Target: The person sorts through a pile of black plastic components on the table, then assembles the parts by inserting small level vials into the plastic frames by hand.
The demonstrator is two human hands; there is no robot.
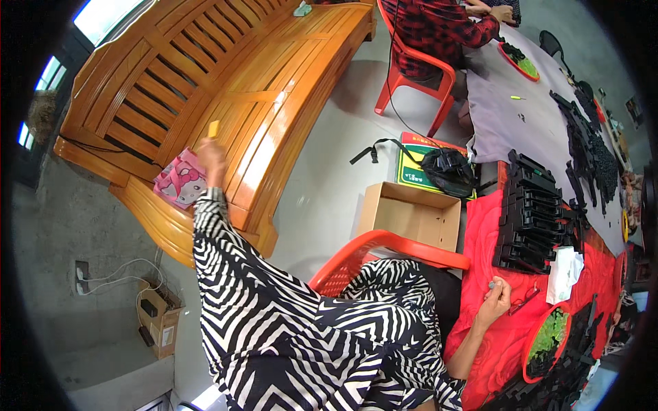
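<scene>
My left hand (212, 156) reaches far out over the wooden bench, closed, with a small flat yellow object (214, 129) sticking up from its fingers. Right beside that hand, a pink pouch (182, 179) with a cartoon figure lies on the bench seat. My right hand (496, 301) rests over the red tablecloth (473, 335) with its fingers curled in. A tiny greyish piece (491, 284) shows at its fingertips; its kind is too small to make out. Near this hand lie a pair of glasses (524, 300) and a white tissue pack (565, 274).
Stacked black plastic parts (531, 212) stand on the table, beside a red-rimmed basket (546, 342) holding black pieces. A red chair (384, 240), an open cardboard box (411, 216) and a black bag (449, 171) are around me. Another person (432, 34) sits at the table's far end.
</scene>
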